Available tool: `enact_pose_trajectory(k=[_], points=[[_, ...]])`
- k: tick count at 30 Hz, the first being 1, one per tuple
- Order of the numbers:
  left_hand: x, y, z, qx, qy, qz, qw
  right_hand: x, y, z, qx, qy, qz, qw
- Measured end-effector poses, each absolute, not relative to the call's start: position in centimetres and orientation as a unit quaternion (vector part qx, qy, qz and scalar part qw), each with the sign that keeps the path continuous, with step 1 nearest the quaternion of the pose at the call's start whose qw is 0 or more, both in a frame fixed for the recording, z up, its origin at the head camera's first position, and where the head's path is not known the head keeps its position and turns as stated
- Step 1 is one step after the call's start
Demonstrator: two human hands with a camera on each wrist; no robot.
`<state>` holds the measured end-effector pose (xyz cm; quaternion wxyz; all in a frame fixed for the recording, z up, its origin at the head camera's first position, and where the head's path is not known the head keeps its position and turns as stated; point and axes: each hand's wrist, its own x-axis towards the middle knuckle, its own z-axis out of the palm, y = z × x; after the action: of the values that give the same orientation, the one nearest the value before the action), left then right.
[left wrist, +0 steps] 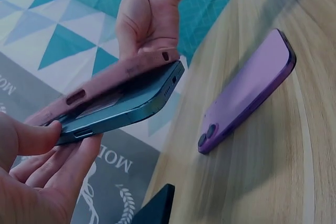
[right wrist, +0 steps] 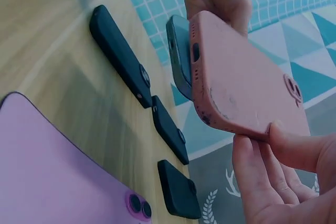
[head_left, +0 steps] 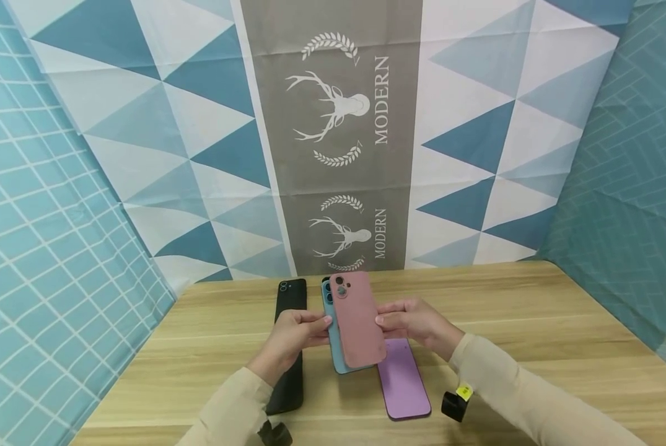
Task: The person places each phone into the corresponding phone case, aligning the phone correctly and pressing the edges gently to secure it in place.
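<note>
My left hand [head_left: 296,334] pinches a blue phone [head_left: 338,358] by its long edge, thumb on one face and fingers beneath. My right hand [head_left: 424,327] grips a pink phone case [head_left: 362,325], marked by scuffs at one corner in the right wrist view. The case lies over the back of the blue phone, offset to the right in the head view. From the left wrist, a narrow wedge of space shows between the case and the phone [left wrist: 131,109]. Both are held above the table. The case's inside is mostly hidden.
A purple phone [head_left: 405,387] lies on the wooden table [head_left: 505,310] below my right hand. Left of the blue phone lies a black phone [head_left: 288,390]. The right wrist view has further dark phones [right wrist: 169,129] along the table. Patterned cloth [head_left: 199,124] hangs behind.
</note>
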<state>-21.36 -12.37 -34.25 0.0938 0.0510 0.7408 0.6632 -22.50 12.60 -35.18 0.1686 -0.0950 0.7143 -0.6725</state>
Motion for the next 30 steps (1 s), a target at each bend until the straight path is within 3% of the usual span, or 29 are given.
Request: enact_pose_trajectory(k=[30], points=[[-18.4, -10.9, -31.6, 0.087, 0.743, 0.662, 0.044, -18.5, 10.7, -34.2, -0.009, 0.696, -0.715, 0.068]])
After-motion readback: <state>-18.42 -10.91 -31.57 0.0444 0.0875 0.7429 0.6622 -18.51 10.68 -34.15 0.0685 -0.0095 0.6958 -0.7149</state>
